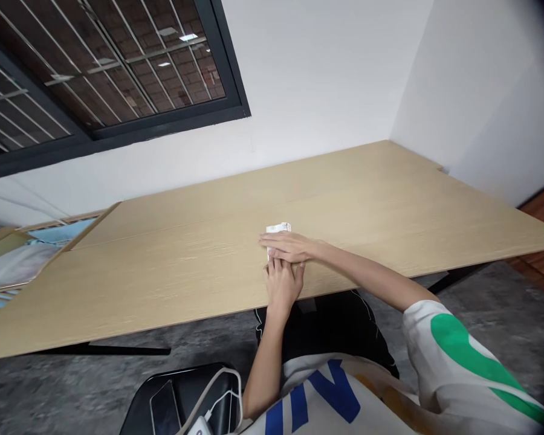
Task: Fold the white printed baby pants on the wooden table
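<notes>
A small white piece, which looks like folded paper, lies on the wooden table near its front edge. My right hand reaches in from the right and rests flat across it, with fingers stretched to the left. Just below, my left hand lies palm down, its fingers pointing forward and its thumb apart. The left fingertips meet the lower side of my right hand and partly hide under it. Most of the white piece is covered, so its full shape cannot be made out.
The wooden table extends widely to both sides, against a white wall with a barred window. Below left, a black chair holds a phone and a cabled white device. A wooden-framed bed stands far left.
</notes>
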Available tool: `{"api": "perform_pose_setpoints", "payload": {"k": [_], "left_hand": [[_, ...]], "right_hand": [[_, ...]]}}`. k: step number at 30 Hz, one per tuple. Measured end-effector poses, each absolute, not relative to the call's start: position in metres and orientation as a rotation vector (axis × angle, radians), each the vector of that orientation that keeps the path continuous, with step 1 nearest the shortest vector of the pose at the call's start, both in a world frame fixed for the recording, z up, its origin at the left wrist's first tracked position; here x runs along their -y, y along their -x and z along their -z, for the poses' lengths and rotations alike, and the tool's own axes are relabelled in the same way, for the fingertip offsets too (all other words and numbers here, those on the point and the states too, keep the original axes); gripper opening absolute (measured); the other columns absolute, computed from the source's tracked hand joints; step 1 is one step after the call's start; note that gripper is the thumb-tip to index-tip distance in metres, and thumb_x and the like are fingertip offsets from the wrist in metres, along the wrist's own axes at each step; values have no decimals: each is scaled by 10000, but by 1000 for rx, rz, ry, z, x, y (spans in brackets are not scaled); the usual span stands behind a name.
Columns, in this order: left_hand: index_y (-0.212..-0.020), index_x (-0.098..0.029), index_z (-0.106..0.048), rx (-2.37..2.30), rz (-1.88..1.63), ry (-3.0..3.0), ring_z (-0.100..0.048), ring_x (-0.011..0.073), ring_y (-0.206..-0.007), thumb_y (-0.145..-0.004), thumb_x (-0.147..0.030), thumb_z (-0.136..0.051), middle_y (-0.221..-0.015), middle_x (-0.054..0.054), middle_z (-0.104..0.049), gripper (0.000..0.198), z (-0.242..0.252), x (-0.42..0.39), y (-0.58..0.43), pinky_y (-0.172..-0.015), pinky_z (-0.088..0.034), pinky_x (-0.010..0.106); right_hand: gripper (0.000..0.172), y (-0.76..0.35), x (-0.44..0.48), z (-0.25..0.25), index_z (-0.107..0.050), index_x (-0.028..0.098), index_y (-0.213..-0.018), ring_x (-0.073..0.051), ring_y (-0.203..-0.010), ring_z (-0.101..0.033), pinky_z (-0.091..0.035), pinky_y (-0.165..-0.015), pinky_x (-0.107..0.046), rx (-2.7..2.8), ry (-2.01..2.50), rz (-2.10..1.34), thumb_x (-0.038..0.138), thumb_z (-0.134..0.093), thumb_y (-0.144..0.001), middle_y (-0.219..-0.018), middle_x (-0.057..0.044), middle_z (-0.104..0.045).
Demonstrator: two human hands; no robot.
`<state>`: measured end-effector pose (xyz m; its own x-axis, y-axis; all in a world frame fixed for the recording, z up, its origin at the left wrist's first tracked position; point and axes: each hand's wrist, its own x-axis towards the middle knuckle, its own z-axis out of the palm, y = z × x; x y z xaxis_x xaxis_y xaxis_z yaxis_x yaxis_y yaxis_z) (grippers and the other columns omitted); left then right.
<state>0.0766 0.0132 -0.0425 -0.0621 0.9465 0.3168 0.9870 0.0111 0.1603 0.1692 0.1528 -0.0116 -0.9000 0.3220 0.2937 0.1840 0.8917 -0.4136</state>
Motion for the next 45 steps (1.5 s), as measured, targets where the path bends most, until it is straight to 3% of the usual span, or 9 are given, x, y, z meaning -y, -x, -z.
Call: {"api": "perform_pose_setpoints", "payload": {"k": [6, 17, 24, 29, 32, 36, 45], "left_hand": [[-1312, -97, -678, 2147, 496, 2053, -465, 410, -1447, -1038, -506, -467, -1471, 259, -586, 535, 44, -12, -76, -1112, -428, 562], [-1538, -157, -494, 2188, 474, 2072, -377, 400, -1524, -1045, -494, -440, -1657, 185, -408, 600, 42, -10, -77, -1147, -416, 580], [-1580, -169, -446, 2222, 571, 2100, -334, 383, -1550, -1041, -495, -438, -1657, 192, -403, 630, 44, -11, -75, -1199, -355, 583], [-1561, -250, -480, 2412, 761, 2020, -253, 387, -1589, -1021, -536, -472, -1704, 202, -287, 611, 39, -11, -70, -1215, -302, 604], [-1566, -249, -474, 2556, 710, 1863, -183, 429, -1603, -1023, -543, -453, -1705, 240, -254, 619, 35, -11, -70, -1199, -265, 656], [-1553, -201, -490, 2546, 648, 1894, -279, 398, -1572, -1024, -534, -443, -1656, 248, -365, 627, 33, -12, -72, -1206, -261, 632], [-1524, -157, -499, 2448, 746, 1974, -406, 395, -1478, -1009, -510, -474, -1643, 222, -399, 625, 33, -10, -70, -1178, -318, 626]], "right_hand": [[571, -164, -163, 35, -514, 216, -1565, -222, -1579, -306, -213, -1300, -456, 2819, 408, -564, 505, -328, -1108, -1645, -62, -446], [692, -177, -189, 38, -339, 212, -1660, -237, -1616, -190, -87, -1318, -499, 2773, 623, -500, 590, -226, -1091, -1721, -68, -255], [777, -182, -197, 43, -270, 187, -1682, -255, -1623, -156, -103, -1318, -513, 2702, 781, -437, 646, -166, -1064, -1735, -86, -211], [768, -185, -188, 47, -254, 106, -1673, -297, -1618, -170, -156, -1300, -500, 2605, 859, -307, 580, -188, -1073, -1743, -144, -197], [717, -187, -183, 47, -290, 64, -1645, -335, -1573, -270, -218, -1260, -517, 2547, 952, -241, 503, -205, -1083, -1710, -201, -285], [631, -188, -179, 44, -357, 63, -1595, -354, -1428, -429, -311, -1169, -521, 2503, 1032, -225, 420, -254, -1085, -1600, -222, -451], [482, -188, -170, 26, -513, 95, -1423, -381, -1293, -444, -305, -1094, -534, 2525, 1079, -212, 360, -421, -1031, -1445, -240, -523]]}}
